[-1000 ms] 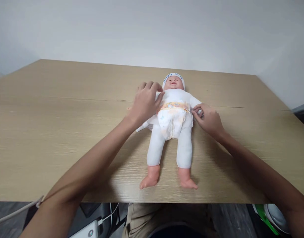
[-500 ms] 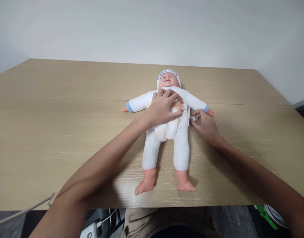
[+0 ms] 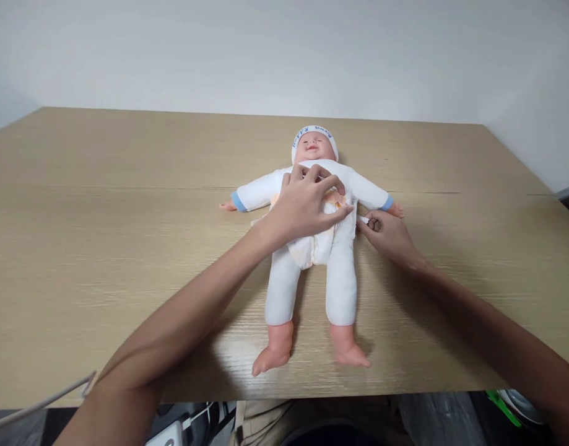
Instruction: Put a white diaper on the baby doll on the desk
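A baby doll (image 3: 342, 288) in a white suit and a lettered white cap lies face up on the table, feet toward me. Round its hips is a white diaper (image 3: 317, 253) with an orange print on the front. My left hand (image 3: 305, 201) rests over the diaper's front and the doll's belly, fingers spread and bent. Beside the doll's hip on the right, my right hand (image 3: 390, 236) is closed, thumb and finger pinching the diaper's white side tab (image 3: 362, 219). Part of the diaper's front is hidden under my left hand.
The wooden table (image 3: 126, 254) reaches back to a pale wall (image 3: 265, 56). A white cable (image 3: 43, 406) hangs at the front left edge, near a white device (image 3: 166, 437) below. Something bright green (image 3: 504, 409) sits below the table's front edge on the right.
My right hand has shifted slightly right, and more of the white tab shows at its fingertips. My left thumb reaches a little further right over the diaper. The view has tilted slightly.
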### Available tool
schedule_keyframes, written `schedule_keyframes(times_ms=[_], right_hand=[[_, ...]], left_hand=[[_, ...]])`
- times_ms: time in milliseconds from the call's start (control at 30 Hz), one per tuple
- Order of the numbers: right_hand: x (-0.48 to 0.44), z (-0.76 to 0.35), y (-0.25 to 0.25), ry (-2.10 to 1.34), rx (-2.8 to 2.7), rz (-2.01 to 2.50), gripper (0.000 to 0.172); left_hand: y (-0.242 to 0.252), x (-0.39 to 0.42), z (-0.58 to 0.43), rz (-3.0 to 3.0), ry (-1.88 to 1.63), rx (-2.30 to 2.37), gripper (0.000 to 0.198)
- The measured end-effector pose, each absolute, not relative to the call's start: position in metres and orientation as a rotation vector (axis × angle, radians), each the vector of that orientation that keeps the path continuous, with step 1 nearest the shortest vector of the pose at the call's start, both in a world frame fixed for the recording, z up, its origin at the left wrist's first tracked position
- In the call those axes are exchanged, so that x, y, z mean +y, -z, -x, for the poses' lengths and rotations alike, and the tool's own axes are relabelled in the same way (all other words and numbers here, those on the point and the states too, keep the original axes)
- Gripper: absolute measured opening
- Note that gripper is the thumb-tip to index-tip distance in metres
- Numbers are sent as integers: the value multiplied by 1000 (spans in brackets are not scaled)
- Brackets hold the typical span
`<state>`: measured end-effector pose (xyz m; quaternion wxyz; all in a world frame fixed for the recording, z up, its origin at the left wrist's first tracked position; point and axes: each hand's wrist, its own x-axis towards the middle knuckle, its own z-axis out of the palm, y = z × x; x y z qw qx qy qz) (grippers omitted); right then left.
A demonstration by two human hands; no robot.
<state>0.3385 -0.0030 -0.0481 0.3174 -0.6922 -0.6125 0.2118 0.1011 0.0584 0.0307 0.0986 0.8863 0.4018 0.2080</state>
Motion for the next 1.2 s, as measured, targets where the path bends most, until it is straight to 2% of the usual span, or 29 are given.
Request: schedule_keyframes(times_ms=[100,300,600,900,1000,1133,1200], right_hand=[[-2,-353,48,-699,-1622,1718,46],[-1,-364,31,-922,-1516,1627,48],[19,-321,2,-934,-1602,1506,39],[38,-307,9,-986,-1652,1425,47],[25,-306,14,-911,-1645,1350,45],[-3,-305,24,-476,-1736,1234,34],[-15,-306,29,-305,-1869,1167,34]], left_hand=[[-27,61,-101,-2619,-637,1185,43],[-28,59,-103,-2580,-619,1208,40],[-26,58,-105,-2587,-650,1182,40],[-25,58,-107,-2608,-652,1176,39],[-25,59,-107,-2611,-659,1171,39],[-24,58,-107,-2590,-676,1151,37],[-24,58,-107,-2588,-656,1175,39]])
